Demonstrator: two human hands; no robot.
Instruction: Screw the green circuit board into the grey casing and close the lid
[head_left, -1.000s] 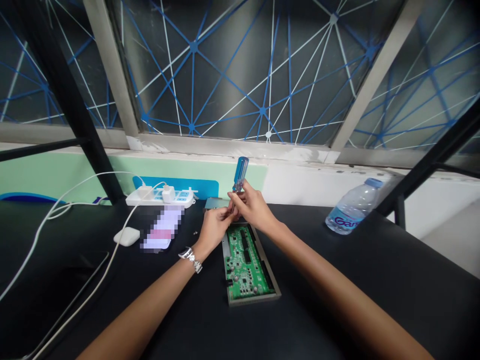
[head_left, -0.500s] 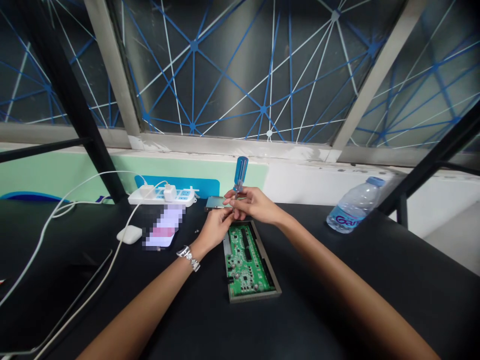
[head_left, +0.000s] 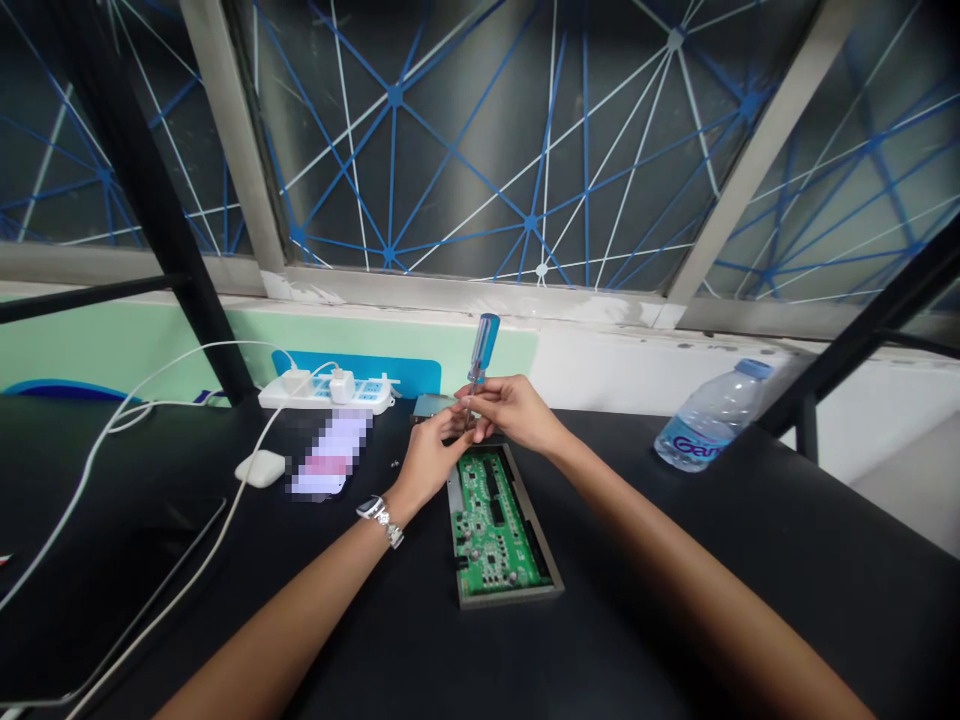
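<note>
My right hand [head_left: 517, 410] is closed in a pinch on the shaft of a screwdriver with a clear blue handle [head_left: 484, 342]. The screwdriver stands nearly upright, its tip hidden among my fingers. My left hand [head_left: 433, 450] meets it from the other side, thumb and fingers pressed together near the tip. Whether those fingers grip the shaft or a small part is hidden. Just below both hands lies a green circuit board [head_left: 499, 530] in a shallow metal case [head_left: 517, 600]. Behind my left hand a flat greyish box [head_left: 431, 406] shows in part.
On the left are a phone [head_left: 330, 455], a white earbud case [head_left: 260, 468], a power strip [head_left: 315, 392] with white cables, and a dark tablet-like device [head_left: 112, 600]. Tiny metal bits [head_left: 395, 463] lie near the phone. A water bottle [head_left: 712, 415] stands at the right.
The screwdriver's handle has turned slightly and tilts a bit more to the right. My fingers have shifted a little around its shaft. The circuit board stays in place.
</note>
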